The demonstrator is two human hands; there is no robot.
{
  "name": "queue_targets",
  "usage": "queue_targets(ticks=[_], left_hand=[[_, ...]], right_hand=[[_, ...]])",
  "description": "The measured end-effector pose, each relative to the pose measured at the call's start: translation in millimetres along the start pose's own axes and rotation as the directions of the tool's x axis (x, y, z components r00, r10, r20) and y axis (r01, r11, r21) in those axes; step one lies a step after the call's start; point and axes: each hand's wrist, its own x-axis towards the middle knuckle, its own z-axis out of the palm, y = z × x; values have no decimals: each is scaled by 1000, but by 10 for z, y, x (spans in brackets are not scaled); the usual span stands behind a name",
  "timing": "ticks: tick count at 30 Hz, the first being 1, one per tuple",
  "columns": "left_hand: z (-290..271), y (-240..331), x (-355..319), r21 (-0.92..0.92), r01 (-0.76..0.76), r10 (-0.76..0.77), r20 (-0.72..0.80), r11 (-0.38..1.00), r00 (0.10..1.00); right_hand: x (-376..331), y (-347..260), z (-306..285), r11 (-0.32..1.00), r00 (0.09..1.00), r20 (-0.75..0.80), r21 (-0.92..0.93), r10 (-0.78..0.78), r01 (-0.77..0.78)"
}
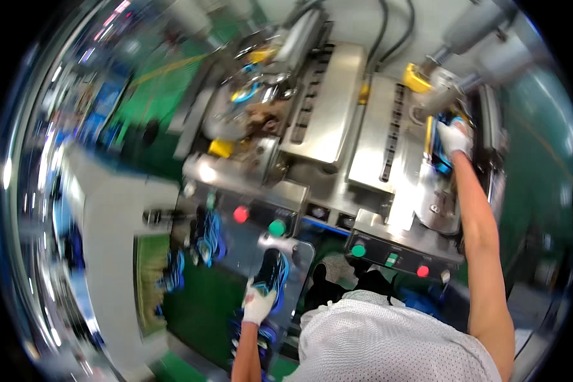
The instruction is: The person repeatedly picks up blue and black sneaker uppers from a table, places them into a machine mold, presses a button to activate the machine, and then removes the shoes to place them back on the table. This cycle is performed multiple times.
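Observation:
My left hand (260, 305), in a white glove, grips the heel end of a black shoe with a bright blue sole (272, 270) at the edge of a grey shelf. My right hand (454, 138), also gloved, reaches far into the right station of a metal machine (379, 137). Its fingers close around another black and blue shoe (442, 159), which the hand partly covers. Motion blur hides how that shoe sits in the station.
More blue-soled shoes (209, 235) lie left on the grey shelf (302, 258). A control panel with green and red buttons (391, 258) runs along the machine's front. Thick cylinders (471, 32) slant over the right station; yellow parts (221, 148) mark the left one.

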Motion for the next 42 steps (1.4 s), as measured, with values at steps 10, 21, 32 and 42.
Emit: queue_targets(ticks=[10,21,32,42], left_hand=[[1080,-528,498,-300,38,-90,-161,953,983],[-154,-1638,966,-161,-393,400,16,905,916],[-2353,-4790,2532,446,137,-25,-248,885,968],[-1455,-3814,1230,76,305,-302,-49,949,952]], right_hand=[[346,569,-196,984,976,136,75,-173,164],[-3930,-521,236,696,784,336,-364,-523,620],[-5424,-552,-669,853,767,635,-348,-91,389],[-5809,-1320,-513,970,482,874,-60,-63,235]])
